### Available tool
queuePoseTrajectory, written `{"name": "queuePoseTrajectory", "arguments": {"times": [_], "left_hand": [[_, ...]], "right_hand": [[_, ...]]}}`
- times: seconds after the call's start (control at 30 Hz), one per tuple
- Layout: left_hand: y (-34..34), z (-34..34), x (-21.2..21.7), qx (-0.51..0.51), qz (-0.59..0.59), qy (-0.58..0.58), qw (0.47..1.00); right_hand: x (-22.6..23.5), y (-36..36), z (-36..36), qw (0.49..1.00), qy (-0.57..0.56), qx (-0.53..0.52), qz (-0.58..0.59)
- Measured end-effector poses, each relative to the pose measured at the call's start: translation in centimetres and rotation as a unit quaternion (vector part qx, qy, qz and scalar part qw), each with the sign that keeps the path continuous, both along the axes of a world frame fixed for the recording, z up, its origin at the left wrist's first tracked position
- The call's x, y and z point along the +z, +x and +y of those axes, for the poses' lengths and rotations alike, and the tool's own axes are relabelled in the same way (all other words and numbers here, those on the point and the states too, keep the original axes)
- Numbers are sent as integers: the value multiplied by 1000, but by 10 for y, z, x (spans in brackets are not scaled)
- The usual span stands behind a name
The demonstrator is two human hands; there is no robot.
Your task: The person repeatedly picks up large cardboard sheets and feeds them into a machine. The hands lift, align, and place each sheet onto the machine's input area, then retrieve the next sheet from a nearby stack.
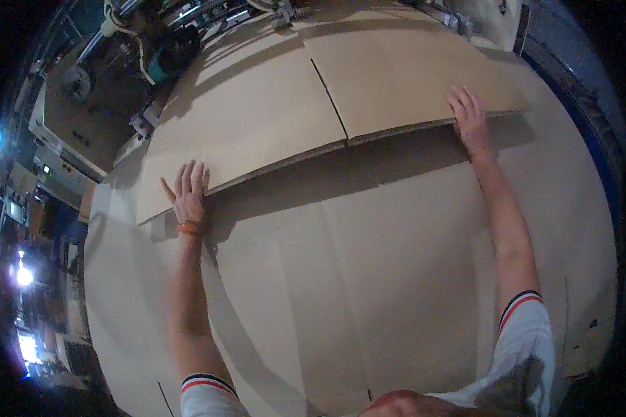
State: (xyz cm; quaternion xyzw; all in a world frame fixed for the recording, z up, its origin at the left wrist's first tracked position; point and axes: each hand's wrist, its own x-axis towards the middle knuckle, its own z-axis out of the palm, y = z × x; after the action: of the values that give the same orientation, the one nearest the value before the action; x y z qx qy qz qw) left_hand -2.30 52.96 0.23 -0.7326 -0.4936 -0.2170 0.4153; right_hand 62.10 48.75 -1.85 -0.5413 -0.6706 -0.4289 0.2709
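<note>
**a:** head view: big corrugated cardboard sheet (327,90) lies on top of a stack of flat cardboard sheets (368,278), running from about 9 to 2 o'clock. left hand (189,194) sits on its near edge at 9 o'clock, fingers spread and flat. right hand (469,118) is at 2 o'clock, fingers together, palm down.

**b:** yeah, neither is pinching anything. i'd guess keep both palms level and push evenly, or it'll skew at that slit (329,97). machinery (146,48) is at 11 o'clock.
</note>
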Motion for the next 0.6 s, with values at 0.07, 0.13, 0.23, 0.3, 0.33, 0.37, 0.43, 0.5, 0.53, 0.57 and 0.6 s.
{"name": "queuePoseTrajectory", "arguments": {"times": [0.07, 0.13, 0.23, 0.3, 0.33, 0.37, 0.43, 0.5, 0.53, 0.57, 0.6], "left_hand": [[19, -14, -1, 47, -61, -21, 997], [30, -18, -3, -24, -104, -12, 994], [30, -30, -5, -41, -121, -55, 990], [35, -38, -5, -66, -148, -103, 981], [36, -42, -5, -59, -159, -132, 977], [39, -48, -5, -51, -170, -160, 971], [44, -62, -8, -35, -190, -210, 958], [47, -75, -17, -19, -207, -245, 947], [48, -86, -24, -16, -182, -247, 952], [47, -96, -31, -10, -155, -250, 956], [48, -109, -33, -2, -129, -255, 958]], "right_hand": [[-1, 4, -4, 996, 12, -48, 79], [1, 3, -8, 988, 7, -81, 131], [6, -8, -18, 976, -57, -126, 170], [7, -15, -27, 957, -132, -169, 197], [8, -22, -32, 951, -155, -180, 199], [9, -29, -40, 944, -178, -191, 201], [9, -39, -58, 929, -225, -212, 206], [2, -42, -74, 911, -267, -231, 215], [-7, -40, -84, 916, -264, -230, 198], [-19, -42, -91, 920, -263, -228, 182], [-27, -48, -99, 925, -252, -218, 182]]}}
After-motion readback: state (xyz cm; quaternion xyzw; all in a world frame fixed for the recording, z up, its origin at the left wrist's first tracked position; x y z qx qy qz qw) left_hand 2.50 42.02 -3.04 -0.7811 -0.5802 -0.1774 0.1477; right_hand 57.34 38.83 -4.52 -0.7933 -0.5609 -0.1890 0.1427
